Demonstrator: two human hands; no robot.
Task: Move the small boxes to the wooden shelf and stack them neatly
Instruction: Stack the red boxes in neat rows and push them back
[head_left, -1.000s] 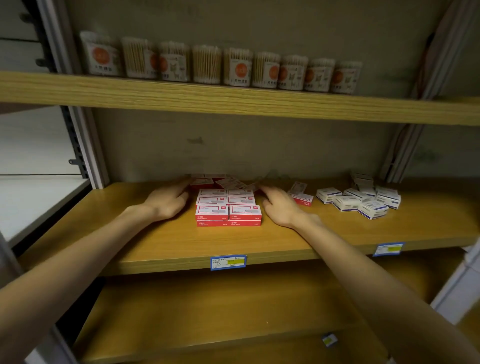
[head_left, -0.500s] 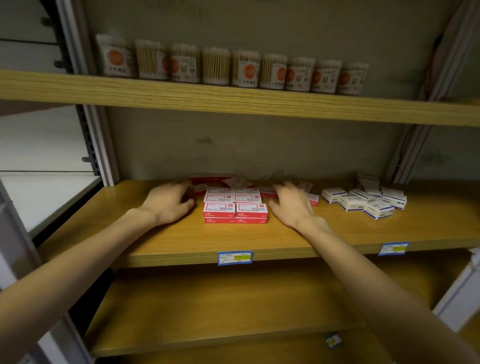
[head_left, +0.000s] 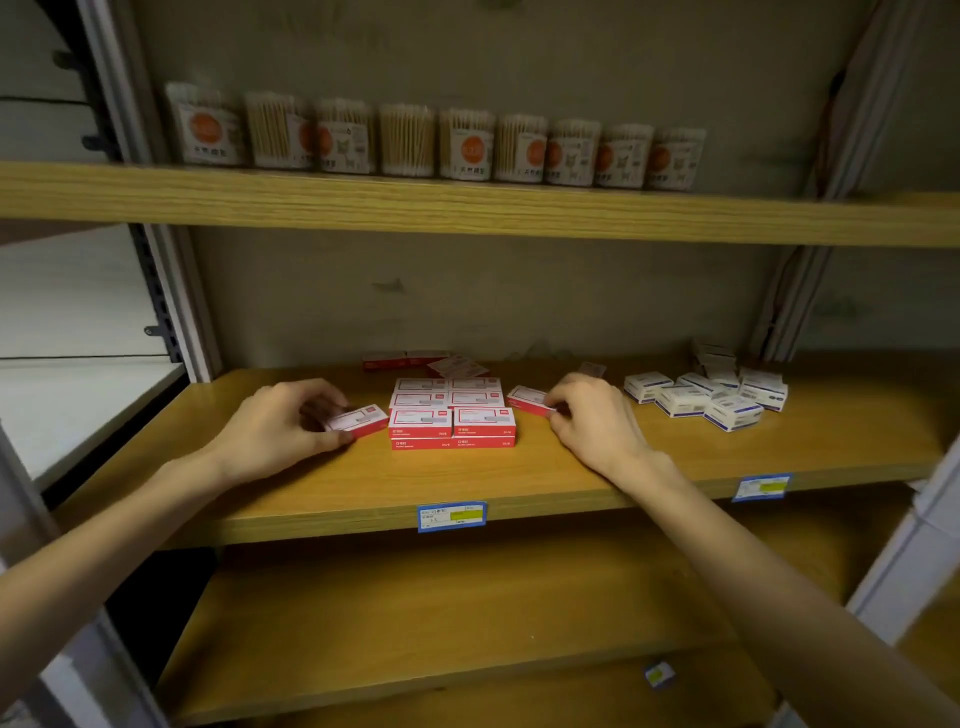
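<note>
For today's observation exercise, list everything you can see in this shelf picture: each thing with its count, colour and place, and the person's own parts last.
stacked red boxes: two layers, red and white, middle shelf centre.
loose red boxes: two in the hands; more lie at the back, count unclear.
white boxes: loose heap, white and blue, middle shelf right; count unclear.
cotton swab tubs: nine, clear with orange labels, top shelf.
price tags: two, blue and yellow, middle shelf front edge.
wooden shelf: light brown boards.
left hand: grip on a red box, left of stack.
right hand: grip on a red box, right of stack.
</note>
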